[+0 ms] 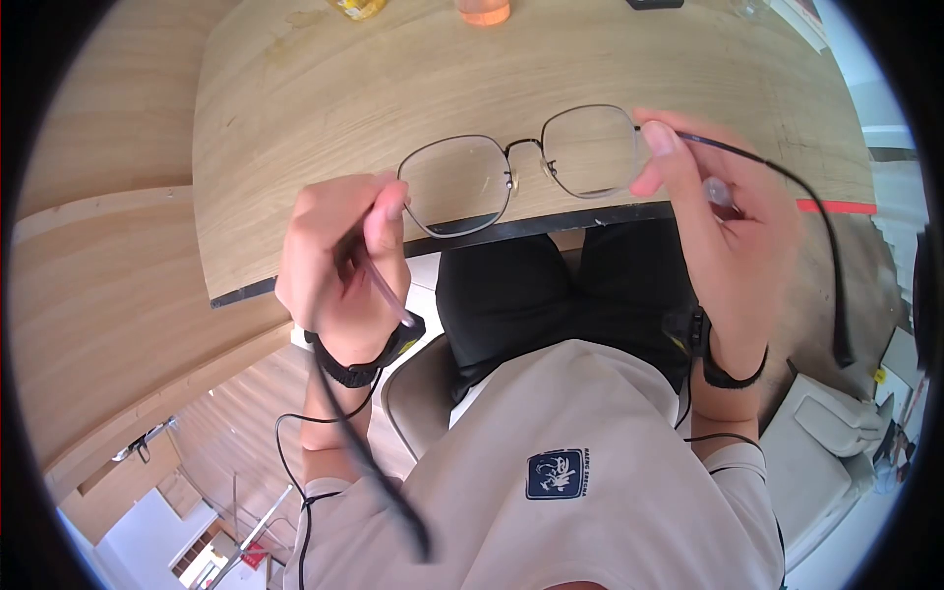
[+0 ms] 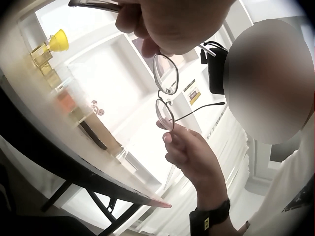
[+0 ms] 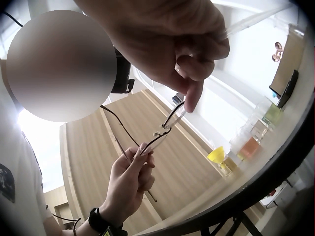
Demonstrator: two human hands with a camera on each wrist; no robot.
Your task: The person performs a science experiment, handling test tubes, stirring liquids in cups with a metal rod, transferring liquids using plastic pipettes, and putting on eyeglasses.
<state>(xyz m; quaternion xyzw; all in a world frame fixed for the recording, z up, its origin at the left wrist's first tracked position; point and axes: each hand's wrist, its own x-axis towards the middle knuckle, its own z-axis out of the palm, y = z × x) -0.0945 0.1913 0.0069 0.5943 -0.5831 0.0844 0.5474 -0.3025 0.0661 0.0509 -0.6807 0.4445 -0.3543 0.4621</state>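
Note:
Thin metal-framed glasses (image 1: 524, 144) are stretched between both hands above the table's near edge, arms unfolded. The left hand (image 1: 344, 261) pinches the frame beside one lens; a slim pinkish stick (image 1: 386, 290) also lies in its curled fingers. At the opposite lens's outer corner, the right hand (image 1: 737, 211) pinches the frame near the hinge, with a clear rounded piece (image 1: 718, 192) against its palm. A translucent stick (image 3: 256, 20) projects from the right hand (image 3: 167, 44) in the right wrist view. The left wrist view shows the glasses (image 2: 166, 93) between the hands.
The wooden table (image 1: 315, 118) has a dark front edge. Along its far side stand a yellow-topped jar (image 1: 359, 8), a container of orange liquid (image 1: 484, 10) and a dark object (image 1: 654, 3). A wooden panel (image 1: 108, 265) rises at the left. Cables hang by the forearms.

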